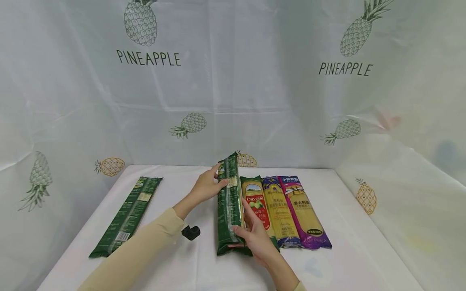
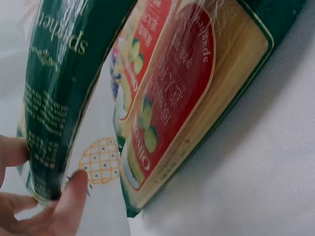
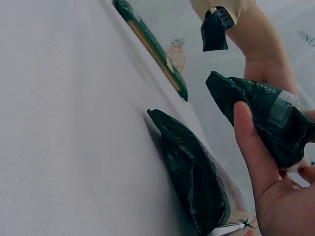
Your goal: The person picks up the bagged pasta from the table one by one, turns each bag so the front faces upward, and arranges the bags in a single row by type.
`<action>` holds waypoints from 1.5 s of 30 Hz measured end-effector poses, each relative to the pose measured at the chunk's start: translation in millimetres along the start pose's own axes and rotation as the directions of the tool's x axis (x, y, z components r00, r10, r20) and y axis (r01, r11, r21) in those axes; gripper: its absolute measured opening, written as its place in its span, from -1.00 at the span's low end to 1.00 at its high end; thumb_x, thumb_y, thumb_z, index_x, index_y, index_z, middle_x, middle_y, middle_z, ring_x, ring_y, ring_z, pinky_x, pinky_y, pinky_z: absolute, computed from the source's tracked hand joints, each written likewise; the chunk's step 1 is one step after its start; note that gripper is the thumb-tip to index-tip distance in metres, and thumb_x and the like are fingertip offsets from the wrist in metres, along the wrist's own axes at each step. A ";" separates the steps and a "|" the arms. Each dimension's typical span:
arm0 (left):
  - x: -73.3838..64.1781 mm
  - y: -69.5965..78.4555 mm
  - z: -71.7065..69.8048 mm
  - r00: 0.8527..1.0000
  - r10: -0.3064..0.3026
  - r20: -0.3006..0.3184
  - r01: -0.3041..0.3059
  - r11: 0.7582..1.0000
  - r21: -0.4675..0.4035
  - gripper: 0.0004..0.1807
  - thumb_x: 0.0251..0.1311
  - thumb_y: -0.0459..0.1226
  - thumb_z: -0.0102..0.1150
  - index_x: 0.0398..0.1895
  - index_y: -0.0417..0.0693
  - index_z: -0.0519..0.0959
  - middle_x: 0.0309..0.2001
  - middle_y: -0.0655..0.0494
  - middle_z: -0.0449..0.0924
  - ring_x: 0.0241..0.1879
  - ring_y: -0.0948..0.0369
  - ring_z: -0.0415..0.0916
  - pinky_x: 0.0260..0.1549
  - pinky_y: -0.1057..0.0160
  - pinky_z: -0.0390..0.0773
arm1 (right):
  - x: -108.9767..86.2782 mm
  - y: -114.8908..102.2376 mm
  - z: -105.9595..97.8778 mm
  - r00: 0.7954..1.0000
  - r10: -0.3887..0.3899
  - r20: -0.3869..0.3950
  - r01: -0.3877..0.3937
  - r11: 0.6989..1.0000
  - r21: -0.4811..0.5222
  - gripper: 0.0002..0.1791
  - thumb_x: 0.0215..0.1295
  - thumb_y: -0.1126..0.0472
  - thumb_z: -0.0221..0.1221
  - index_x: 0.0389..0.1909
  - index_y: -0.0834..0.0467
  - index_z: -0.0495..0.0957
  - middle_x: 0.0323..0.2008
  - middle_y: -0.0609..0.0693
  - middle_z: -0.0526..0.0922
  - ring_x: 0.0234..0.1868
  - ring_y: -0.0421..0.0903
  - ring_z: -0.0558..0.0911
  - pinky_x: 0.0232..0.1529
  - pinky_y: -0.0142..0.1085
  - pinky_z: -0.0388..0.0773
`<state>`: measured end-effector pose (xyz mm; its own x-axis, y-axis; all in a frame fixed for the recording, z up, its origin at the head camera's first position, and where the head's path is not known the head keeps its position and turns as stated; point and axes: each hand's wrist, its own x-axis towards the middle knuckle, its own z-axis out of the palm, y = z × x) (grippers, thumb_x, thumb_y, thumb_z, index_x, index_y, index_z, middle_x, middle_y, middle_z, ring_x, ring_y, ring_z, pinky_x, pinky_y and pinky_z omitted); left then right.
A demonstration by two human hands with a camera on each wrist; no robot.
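Observation:
Both hands hold a green spaghetti packet [image 1: 229,206] raised and tilted above the table, its printed back facing the head camera. The left hand [image 1: 207,186] grips its far end, with thumb and fingers on opposite sides in the left wrist view. Near the bottom end, the right hand [image 1: 257,240] holds the packet by its right edge, thumb across the back. Beneath it in the left wrist view lies a spaghetti packet with a red label [image 2: 179,73], mostly hidden from the head camera. Beside that is a matching Olivoila packet [image 1: 255,202].
A yellow-and-blue pasta packet [image 1: 281,212] and a purple one [image 1: 305,210] lie in the row at right. Another green packet [image 1: 127,216] lies back-up on the left of the white table [image 1: 174,266]. A pineapple-print curtain [image 1: 247,89] encloses the back and sides.

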<state>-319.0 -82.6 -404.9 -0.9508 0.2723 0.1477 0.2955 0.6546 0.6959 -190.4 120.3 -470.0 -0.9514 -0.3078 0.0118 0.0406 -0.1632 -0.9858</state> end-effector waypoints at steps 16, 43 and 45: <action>-1.7 -2.0 11.2 0.997 0.074 0.028 -0.073 0.997 -0.039 -0.02 0.42 0.10 0.34 0.75 0.17 0.04 0.16 -0.25 0.55 -0.01 -0.06 0.56 -0.09 -0.08 0.62 | 0.8 -1.9 1.5 1.000 -0.029 -0.006 0.028 0.996 -0.086 0.04 0.52 0.37 0.22 0.77 -0.16 -0.20 0.64 0.27 0.12 0.45 0.25 0.48 0.24 -0.03 0.63; -8.8 1.7 11.3 0.995 -0.093 0.036 0.099 0.895 -0.434 -0.23 0.51 -0.25 0.28 0.66 0.44 0.24 0.55 -0.23 0.25 0.30 -0.14 0.50 0.01 -0.07 0.66 | 1.0 -19.7 -10.5 0.993 0.113 0.026 -0.108 0.981 -0.159 -0.03 0.55 0.09 0.27 0.75 -0.29 -0.12 0.59 0.28 0.18 0.30 0.15 0.58 0.06 0.09 0.72; -9.2 2.9 10.2 0.994 -0.105 0.036 0.109 0.878 -0.465 -0.23 0.51 -0.27 0.26 0.66 0.45 0.24 0.54 -0.23 0.23 0.29 -0.15 0.50 0.05 -0.08 0.64 | 0.1 -22.6 -15.9 0.989 0.136 0.060 -0.126 0.981 -0.145 -0.08 0.58 0.05 0.21 0.75 -0.33 -0.12 0.62 0.28 0.13 0.31 0.12 0.56 0.15 0.10 0.67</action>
<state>-308.4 -76.0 -411.5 -0.9725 0.2278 0.0485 0.1124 0.2766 0.9544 -196.3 138.8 -450.5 -0.9171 -0.3827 -0.1119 0.1151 0.0146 -0.9932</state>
